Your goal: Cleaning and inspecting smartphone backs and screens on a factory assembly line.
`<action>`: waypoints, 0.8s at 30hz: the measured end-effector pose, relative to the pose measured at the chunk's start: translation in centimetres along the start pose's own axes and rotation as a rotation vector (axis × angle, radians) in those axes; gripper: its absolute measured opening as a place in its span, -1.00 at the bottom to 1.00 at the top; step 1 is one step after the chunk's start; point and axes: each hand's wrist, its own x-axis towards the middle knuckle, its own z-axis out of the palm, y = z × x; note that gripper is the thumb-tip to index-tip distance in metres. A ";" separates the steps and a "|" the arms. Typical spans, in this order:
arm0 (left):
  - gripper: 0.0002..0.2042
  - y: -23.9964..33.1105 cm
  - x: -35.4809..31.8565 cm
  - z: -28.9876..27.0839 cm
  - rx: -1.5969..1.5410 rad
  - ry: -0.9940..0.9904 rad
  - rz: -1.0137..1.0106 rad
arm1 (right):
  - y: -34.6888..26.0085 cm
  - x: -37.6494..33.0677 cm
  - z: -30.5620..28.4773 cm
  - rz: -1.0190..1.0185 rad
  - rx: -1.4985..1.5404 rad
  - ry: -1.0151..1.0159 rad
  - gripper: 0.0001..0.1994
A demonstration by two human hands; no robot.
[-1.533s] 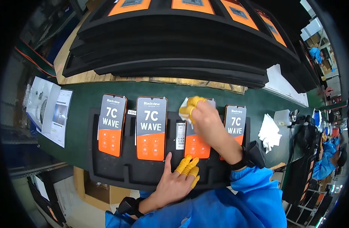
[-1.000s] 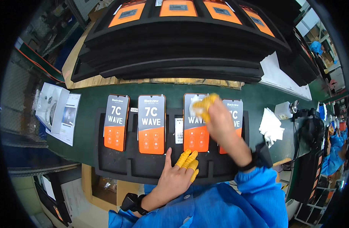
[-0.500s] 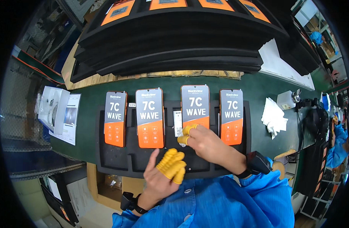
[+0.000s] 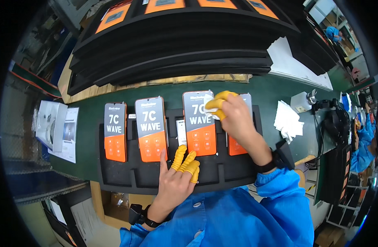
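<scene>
Several smartphones with grey-and-orange screen films lie in a row on a black foam tray [image 4: 148, 178]. My right hand [image 4: 236, 117], with yellow finger cots, pinches a small white wipe [image 4: 212, 111] against the upper right of the third phone from the left [image 4: 201, 144]. That forearm and hand partly cover the rightmost phone [image 4: 237, 146]. My left hand [image 4: 176, 178] is open, its fingers stretched out, some in yellow cots. Its fingertips lie between the lower ends of the third phone and the second phone [image 4: 152, 142]. At the far left lies another phone [image 4: 115, 140].
Stacked black foam trays [image 4: 168, 45] rise at the back, orange-and-grey phones on top. A crumpled white cloth [image 4: 288, 121] and a white bottle with a metal top [image 4: 301, 102] stand right. A clear-fronted white box [image 4: 51, 125] sits left on the green table [image 4: 88, 162].
My right hand has moved up with the wipe, from the third phone's lower left to its upper right. My left hand has moved slightly up, its fingers straighter. The whole view has shifted a little.
</scene>
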 end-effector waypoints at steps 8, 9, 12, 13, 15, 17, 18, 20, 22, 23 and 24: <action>-0.87 -0.3 0.5 0.9 -0.057 -0.035 -0.009 | -3.0 -5.6 -1.5 -0.033 0.003 -0.180 -0.68; -0.87 -0.5 0.4 0.9 -0.082 -0.039 -0.037 | -3.7 -6.2 -1.6 -0.019 0.022 -0.215 -0.66; -0.88 -0.6 0.4 0.8 -0.129 -0.041 -0.057 | -5.5 -7.2 -2.1 0.037 0.042 -0.260 -0.63; -0.89 -0.6 0.5 0.8 -0.141 -0.032 -0.054 | -5.7 -7.3 -2.2 0.067 0.053 -0.267 -0.63; -0.87 -0.7 0.4 0.7 -0.159 -0.032 -0.063 | -6.3 -7.4 -1.9 0.070 0.051 -0.254 -0.65; -0.86 -0.6 0.3 0.7 -0.172 -0.030 -0.071 | -6.7 -7.7 -1.5 0.062 0.056 -0.254 -0.68; -0.84 -0.6 0.3 0.6 -0.186 -0.016 -0.094 | -6.9 -7.7 -1.4 0.032 0.036 -0.261 -0.75; -0.82 -0.4 0.5 0.4 -0.195 -0.001 -0.108 | -7.8 -7.5 -1.0 0.012 0.023 -0.269 -0.76; -0.79 -0.3 0.6 0.2 -0.261 0.080 -0.167 | -8.7 -7.5 -0.6 -0.011 0.015 -0.314 -0.79; -0.81 -0.3 0.7 0.0 -0.288 0.132 -0.164 | -9.2 -7.2 -0.3 -0.021 0.033 -0.308 -0.82; -0.82 -0.3 0.7 0.0 -0.319 0.204 -0.175 | -9.5 -7.2 0.4 -0.045 0.072 -0.319 -0.83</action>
